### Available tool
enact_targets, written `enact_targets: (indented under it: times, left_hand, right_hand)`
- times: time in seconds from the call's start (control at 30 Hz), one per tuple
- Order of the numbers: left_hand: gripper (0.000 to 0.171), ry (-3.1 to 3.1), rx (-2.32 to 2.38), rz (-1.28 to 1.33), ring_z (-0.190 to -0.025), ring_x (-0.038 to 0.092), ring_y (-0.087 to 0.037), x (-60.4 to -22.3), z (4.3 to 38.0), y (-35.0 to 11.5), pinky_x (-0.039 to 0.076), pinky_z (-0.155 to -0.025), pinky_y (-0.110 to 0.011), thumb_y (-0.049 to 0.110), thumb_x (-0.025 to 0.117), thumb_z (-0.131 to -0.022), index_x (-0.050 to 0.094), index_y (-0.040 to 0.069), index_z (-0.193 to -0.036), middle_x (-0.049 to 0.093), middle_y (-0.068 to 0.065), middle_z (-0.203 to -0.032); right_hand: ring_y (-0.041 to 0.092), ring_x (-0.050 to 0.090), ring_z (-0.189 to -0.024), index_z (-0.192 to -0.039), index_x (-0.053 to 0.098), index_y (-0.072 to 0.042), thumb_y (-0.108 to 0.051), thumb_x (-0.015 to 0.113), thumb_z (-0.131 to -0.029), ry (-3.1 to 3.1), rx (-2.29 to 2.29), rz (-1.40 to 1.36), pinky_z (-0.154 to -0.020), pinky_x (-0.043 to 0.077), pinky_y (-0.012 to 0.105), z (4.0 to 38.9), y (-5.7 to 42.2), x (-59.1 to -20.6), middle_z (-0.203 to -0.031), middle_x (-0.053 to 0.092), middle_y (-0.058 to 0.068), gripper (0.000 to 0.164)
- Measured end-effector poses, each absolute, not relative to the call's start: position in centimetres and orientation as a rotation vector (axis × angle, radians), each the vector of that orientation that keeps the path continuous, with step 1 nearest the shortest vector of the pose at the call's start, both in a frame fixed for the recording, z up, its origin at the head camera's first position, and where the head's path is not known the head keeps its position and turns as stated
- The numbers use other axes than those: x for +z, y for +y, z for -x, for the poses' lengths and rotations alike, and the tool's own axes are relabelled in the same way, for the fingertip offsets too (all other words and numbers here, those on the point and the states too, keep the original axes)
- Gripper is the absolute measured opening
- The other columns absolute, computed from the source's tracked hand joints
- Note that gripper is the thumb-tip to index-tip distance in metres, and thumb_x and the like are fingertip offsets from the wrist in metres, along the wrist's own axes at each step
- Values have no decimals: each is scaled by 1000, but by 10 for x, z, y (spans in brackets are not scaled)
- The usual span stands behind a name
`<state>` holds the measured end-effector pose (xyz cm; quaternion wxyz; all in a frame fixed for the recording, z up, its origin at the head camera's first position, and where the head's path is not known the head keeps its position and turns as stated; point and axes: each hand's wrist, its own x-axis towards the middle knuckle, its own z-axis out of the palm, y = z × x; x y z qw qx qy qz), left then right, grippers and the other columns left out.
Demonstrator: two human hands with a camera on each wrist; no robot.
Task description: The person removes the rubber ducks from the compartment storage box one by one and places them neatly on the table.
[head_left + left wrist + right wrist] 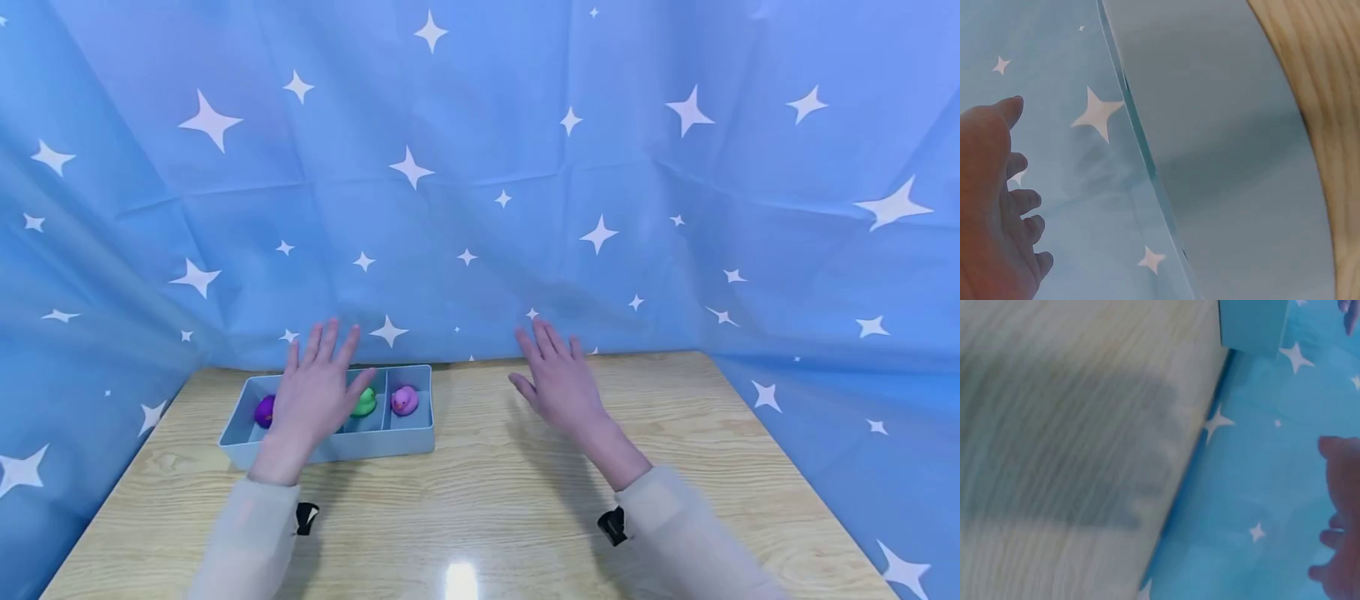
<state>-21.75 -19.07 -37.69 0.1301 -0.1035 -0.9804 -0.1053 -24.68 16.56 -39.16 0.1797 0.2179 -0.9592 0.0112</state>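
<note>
Left hand point(311, 396) raised over the box point(375, 446), right hand point(561, 390) above bare surface point(487, 500)

The fingers of both hands are held straight and apart, each thumb set off towards the other hand. Nothing is gripped by either. In the head view the left fingers are pointed to the top of the frame, the right ones to the upper left; in the left wrist view a gap is seen between the fingers and the box.

The box is placed left of centre, near the far edge of the surface. Its long axis is laid across the frame, the right end slightly higher. A purple duck point(264, 412) is held at its left end, a green duck point(364, 403) further right, and a pink duck point(405, 401) in the right-end compartment, parted from the green one by a divider. The stretch between purple and green is mostly hidden by the left hand.

The surface is wood-grained, marked by shadows and a glare spot at the bottom of the frame. It is enclosed by a creased blue cloth point(487, 125) printed with white stars.
</note>
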Motion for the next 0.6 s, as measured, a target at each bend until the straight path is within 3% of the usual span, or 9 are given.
enact_targets:
  times: [0.37,0.6]
  left_hand:
    - [72,-2776,-449,214,-149,14,-54,-398,185,-246,9,-114,-76,46,51,-107,31,1,-160,20,-36,-161]
    - [76,-2746,-562,166,-147,12,-60,-411,170,-279,11,-111,-78,43,56,-106,27,-4,-159,20,-40,-158]
  right_hand:
    - [39,27,-151,-161,28,-2,-42,52,-107,-2694,206,-874,-120,25,59,231,123,-411,-164,28,24,71]
    - [34,17,-155,-163,20,-1,-42,51,-108,-2743,416,-991,-124,19,52,223,93,-423,-168,19,19,75]
